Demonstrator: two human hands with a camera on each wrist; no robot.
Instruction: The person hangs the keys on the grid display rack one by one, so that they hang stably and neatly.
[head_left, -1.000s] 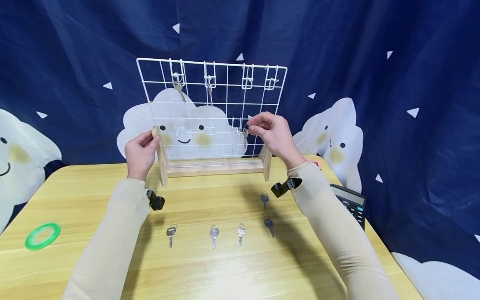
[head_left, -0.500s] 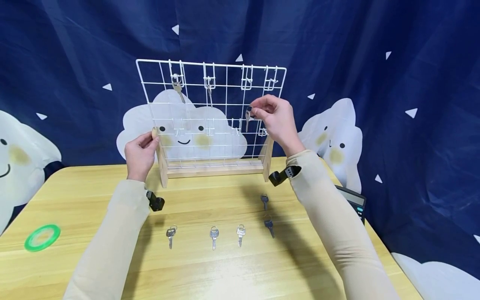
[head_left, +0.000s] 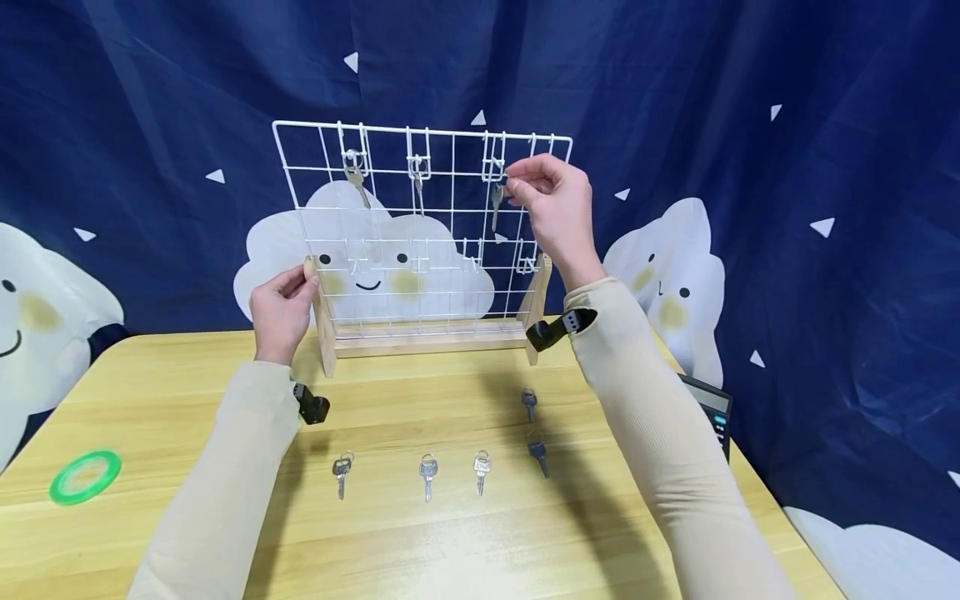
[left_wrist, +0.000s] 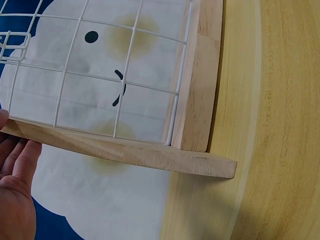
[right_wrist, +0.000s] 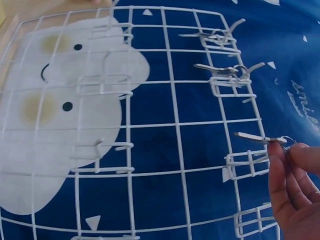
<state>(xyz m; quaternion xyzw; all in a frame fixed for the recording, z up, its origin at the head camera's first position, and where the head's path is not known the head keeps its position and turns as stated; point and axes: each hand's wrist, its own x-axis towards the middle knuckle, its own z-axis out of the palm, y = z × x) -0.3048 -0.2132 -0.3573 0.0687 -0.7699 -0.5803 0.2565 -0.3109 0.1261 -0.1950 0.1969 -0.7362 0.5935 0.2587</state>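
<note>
My left hand [head_left: 281, 308] pinches the left wooden upright [head_left: 324, 325] of a white wire grid rack [head_left: 453, 208]; in the left wrist view, the thumb and fingers [left_wrist: 27, 162] sit on either side of the wood. With thumb and fingertips my right hand [head_left: 557, 204] holds a key [head_left: 497, 207] by its ring. The key hangs right at the third top-row hook [head_left: 492, 169]; in the right wrist view, its ring [right_wrist: 288, 140] is close to that hook's tip. Two other keys, one on the left hook [head_left: 357, 179] and one beside it [head_left: 419, 187], hang from the top row.
Several loose keys lie on the wooden table, among them one at left [head_left: 342, 477] and one near the right arm's shadow [head_left: 537, 450]. A green ring [head_left: 86, 477] lies far left. A calculator [head_left: 716, 408] is partly behind the right sleeve. A lower row of hooks [head_left: 420, 254] crosses the grid.
My right hand has risen with the key from the lower hook row to the third hook of the top row. The left hand has stayed on the upright.
</note>
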